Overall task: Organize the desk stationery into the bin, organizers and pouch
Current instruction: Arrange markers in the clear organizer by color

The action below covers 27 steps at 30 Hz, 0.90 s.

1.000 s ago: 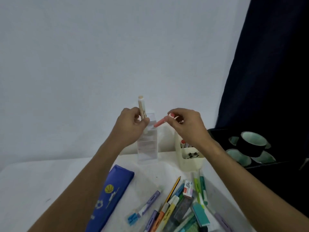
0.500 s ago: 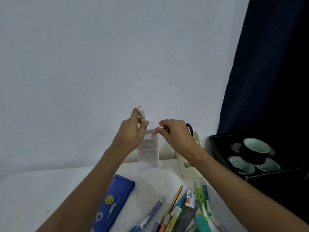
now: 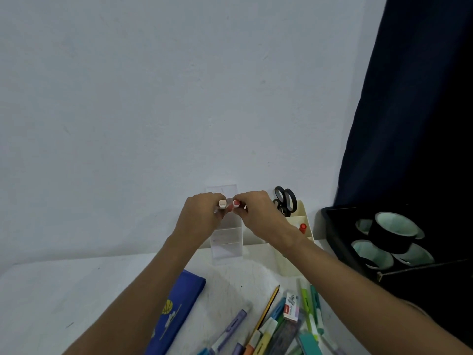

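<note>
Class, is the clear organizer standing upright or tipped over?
Upright. The clear organizer stands on its base on the table, its walls vertical and shelves level, behind both hands.

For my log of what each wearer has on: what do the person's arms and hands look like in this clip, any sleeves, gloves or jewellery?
Both forearms are bare up to the frame edge, with no sleeves in view. The left hand and the right hand wear no gloves. No watch, bracelet or ring shows on the visible sides. No markings are visible.

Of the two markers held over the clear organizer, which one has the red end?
The marker in the right hand, its red cap showing; the left hand grips a beige-capped marker.
</note>
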### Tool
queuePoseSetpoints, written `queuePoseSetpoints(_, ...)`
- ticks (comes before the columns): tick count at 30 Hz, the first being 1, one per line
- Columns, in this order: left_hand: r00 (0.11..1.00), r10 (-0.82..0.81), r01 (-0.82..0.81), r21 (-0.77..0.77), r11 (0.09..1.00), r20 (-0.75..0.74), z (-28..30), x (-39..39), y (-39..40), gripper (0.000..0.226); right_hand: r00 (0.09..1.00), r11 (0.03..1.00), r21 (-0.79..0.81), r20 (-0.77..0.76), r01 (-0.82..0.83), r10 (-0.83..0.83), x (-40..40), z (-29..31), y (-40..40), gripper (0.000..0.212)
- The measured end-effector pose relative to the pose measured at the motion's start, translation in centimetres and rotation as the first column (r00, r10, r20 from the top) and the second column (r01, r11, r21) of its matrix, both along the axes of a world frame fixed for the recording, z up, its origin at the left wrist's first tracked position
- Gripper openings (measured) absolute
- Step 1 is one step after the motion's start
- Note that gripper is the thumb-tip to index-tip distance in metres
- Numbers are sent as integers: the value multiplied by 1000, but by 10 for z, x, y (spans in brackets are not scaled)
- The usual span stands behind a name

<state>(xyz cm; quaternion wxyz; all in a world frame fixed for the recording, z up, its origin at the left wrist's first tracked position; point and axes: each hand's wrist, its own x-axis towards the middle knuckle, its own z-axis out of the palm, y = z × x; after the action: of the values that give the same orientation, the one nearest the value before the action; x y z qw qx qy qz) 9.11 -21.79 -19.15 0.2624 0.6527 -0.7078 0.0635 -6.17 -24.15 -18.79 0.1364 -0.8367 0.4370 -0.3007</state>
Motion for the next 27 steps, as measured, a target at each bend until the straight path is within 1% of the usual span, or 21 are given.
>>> queuePoseSetpoints(1,999,-5,6,-24,1000,44,-3,1,-2,19,1000,1000,-2,4,-16,16,1,0,0,19)
queuePoseSetpoints(4,993,-14,25,-92,995,113,-9,3,-6,15,998,998,-7,2,-62,62,3,-4,3,18)
queuePoseSetpoints(8,971,30,-14,-66,998,239,-9,1,-10,15,994,994,-35,32,-107,108,5,-9,1,24)
queuePoseSetpoints(11,943,106,-68,-128,989,315,-14,-2,-12,5,988,987,-64,35,-150,152,7,-12,-1,24)
queuePoseSetpoints(13,926,159,-118,-138,983,342,-16,-3,-12,10,987,988,-40,62,-148,151,8,-13,-1,24)
queuePoseSetpoints(14,930,151,-113,-130,985,335,-18,-3,-14,10,986,989,-29,80,-145,147,7,-14,-2,24)
queuePoseSetpoints(17,958,110,-96,-65,993,266,-22,-1,-14,24,988,992,-20,83,-125,127,7,-17,-5,25)
queuePoseSetpoints(20,988,44,-32,-86,996,150,-20,1,-7,30,988,991,-30,86,-127,129,7,-20,-9,22)
queuePoseSetpoints(23,997,-12,18,-87,996,72,-14,5,0,27,987,990,-48,88,-129,133,7,-24,-12,26)
queuePoseSetpoints(27,999,-24,29,-99,995,48,-11,10,6,20,987,990,-67,90,-127,133,7,-25,-12,31)
